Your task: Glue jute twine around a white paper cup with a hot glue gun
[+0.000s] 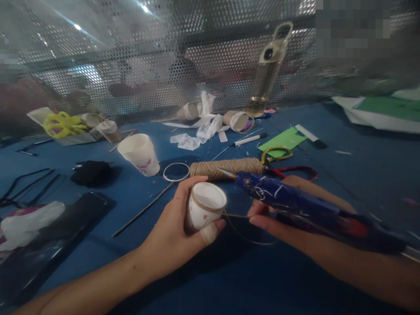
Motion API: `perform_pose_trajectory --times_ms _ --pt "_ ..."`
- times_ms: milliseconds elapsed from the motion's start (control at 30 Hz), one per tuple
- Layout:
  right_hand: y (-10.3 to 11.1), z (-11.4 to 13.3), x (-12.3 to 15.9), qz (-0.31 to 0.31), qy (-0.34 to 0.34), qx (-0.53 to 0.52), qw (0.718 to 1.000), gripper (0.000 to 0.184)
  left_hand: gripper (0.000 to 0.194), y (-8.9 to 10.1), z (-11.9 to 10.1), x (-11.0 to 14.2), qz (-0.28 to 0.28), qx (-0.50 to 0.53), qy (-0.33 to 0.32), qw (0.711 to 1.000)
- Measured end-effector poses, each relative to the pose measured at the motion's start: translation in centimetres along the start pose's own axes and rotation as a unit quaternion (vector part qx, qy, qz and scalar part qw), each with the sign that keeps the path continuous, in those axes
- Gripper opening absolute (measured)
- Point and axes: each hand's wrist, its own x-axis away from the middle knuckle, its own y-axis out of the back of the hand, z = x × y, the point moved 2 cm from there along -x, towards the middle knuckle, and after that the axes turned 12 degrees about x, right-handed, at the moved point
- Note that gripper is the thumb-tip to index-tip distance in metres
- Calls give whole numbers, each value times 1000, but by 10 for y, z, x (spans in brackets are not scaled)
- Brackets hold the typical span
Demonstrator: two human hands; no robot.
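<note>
My left hand (183,227) is closed around a small white paper cup (205,214), its open top tilted toward me and a brown band of twine below its rim. A bandage wraps my left thumb. From the cup a thin strand of twine (238,215) runs to my right hand (265,216), where thumb and finger pinch it. Lying across that same hand is a blue glue gun (295,201), its metal tip pointing left above the cup. How the fingers hold the gun is partly hidden. Behind the cup lies a roll of brown twine (226,168).
Red-and-yellow-handled scissors (295,170) lie right of the roll. Stacked paper cups (139,155), a white ring (176,172) and a stick (142,210) are left. A bottle (265,78), cardboard rolls (235,120) and green paper (282,141) stand or lie behind, before a perforated metal panel (131,65).
</note>
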Motion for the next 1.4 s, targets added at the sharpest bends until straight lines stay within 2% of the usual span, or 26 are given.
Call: perform_pose_trajectory --times_ms 233,400,633,867,1000,1167,1400 --pt "-5 -6 -2 3 -18 -79 997 22 56 -5 -2 3 18 81 46 996" --pt "-6 -9 -3 23 -24 -94 995 21 58 -8 -2 2 22 190 106 976" --pt "-9 -7 -1 38 -74 -108 991 31 61 -10 -2 4 41 215 130 967" --pt "-6 -5 -5 47 -41 -110 992 26 62 -10 0 4 48 226 133 964" --pt "-7 -5 -4 55 -59 -111 991 29 65 -12 -1 3 48 252 158 954" --pt "-10 -6 -4 59 -71 -127 988 29 65 -15 -4 2 16 281 187 941" --pt "-9 -4 -3 58 -93 -142 984 25 65 -19 -5 -1 31 323 215 921"
